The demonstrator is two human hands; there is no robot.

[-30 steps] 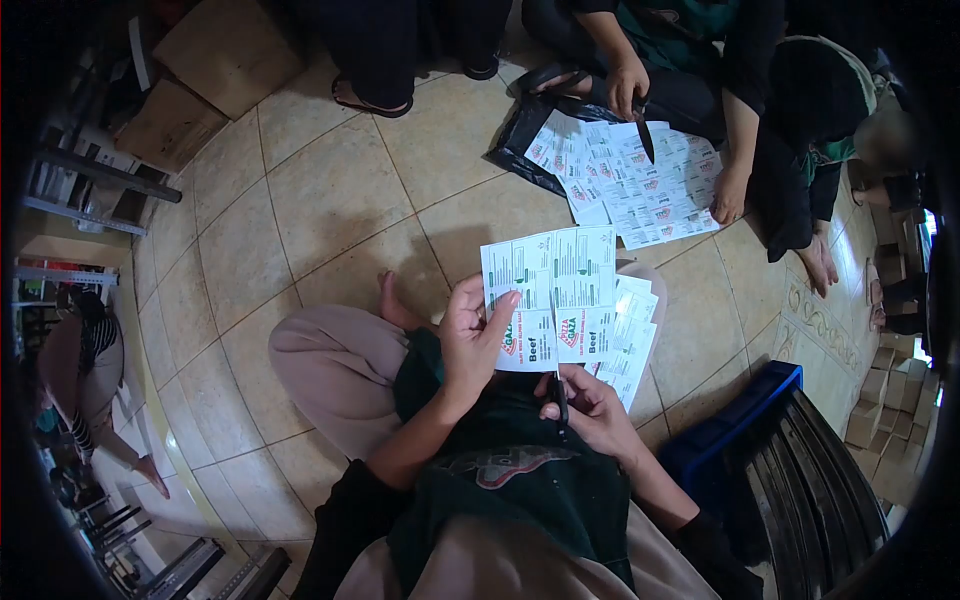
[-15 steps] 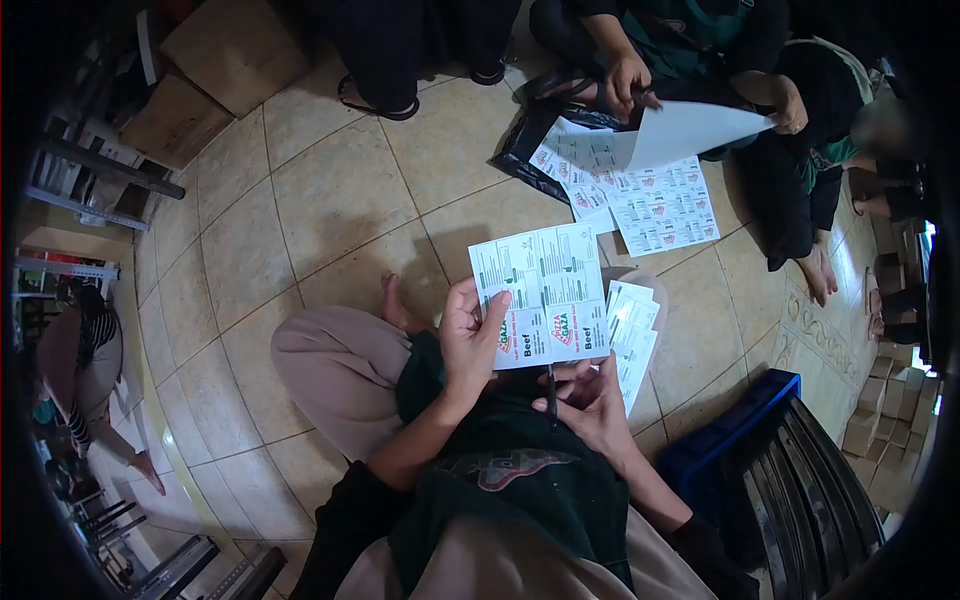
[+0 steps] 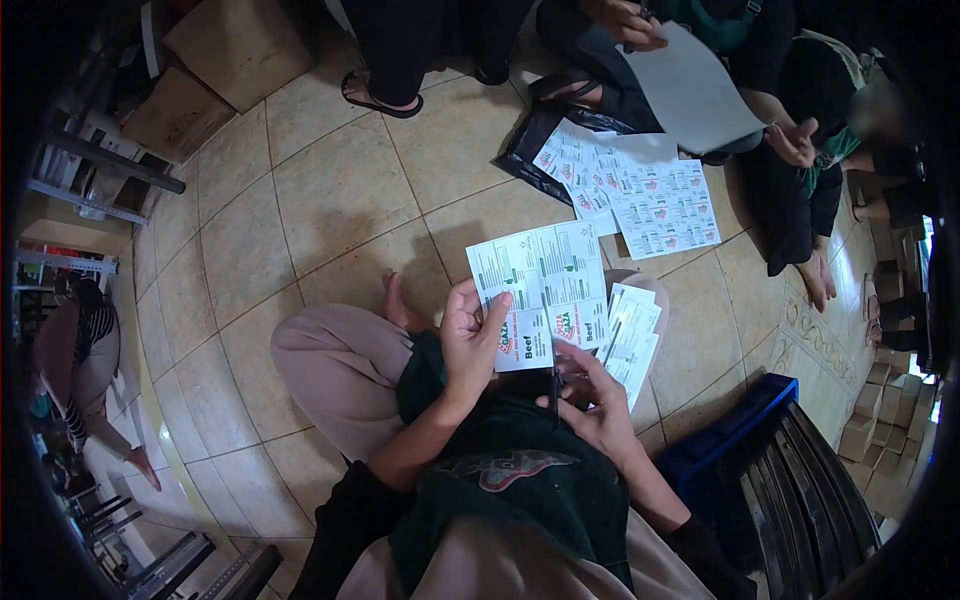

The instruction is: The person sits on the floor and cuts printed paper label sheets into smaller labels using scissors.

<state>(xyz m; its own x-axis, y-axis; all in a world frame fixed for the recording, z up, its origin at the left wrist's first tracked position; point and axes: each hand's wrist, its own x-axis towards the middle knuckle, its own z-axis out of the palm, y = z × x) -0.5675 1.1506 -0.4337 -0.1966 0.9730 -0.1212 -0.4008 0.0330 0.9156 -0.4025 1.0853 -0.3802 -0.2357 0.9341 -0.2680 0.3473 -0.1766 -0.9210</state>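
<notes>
Left hand (image 3: pixel 471 332) pinches white, printed paper sheet (image 3: pixel 530 275); right hand (image 3: pixel 600 408) holds slim black scissors (image 3: pixel 556 400) between fingers. Apparent step: cutting; next cut needs sheet taut.

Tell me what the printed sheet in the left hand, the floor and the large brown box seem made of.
Printed sheet: paper or thin card, fairly matte, judging by its thin, crisp edges and lack of glare. Floor: probably glazed ceramic tile, given the grid of joints and faint sheen. Large brown box: likely dull cardboard, from its plain flat sides.

Beige tiled floor (image 3: pixel 330 190); cardboard boxes (image 3: pixel 240 50) upper left; dim light
</notes>
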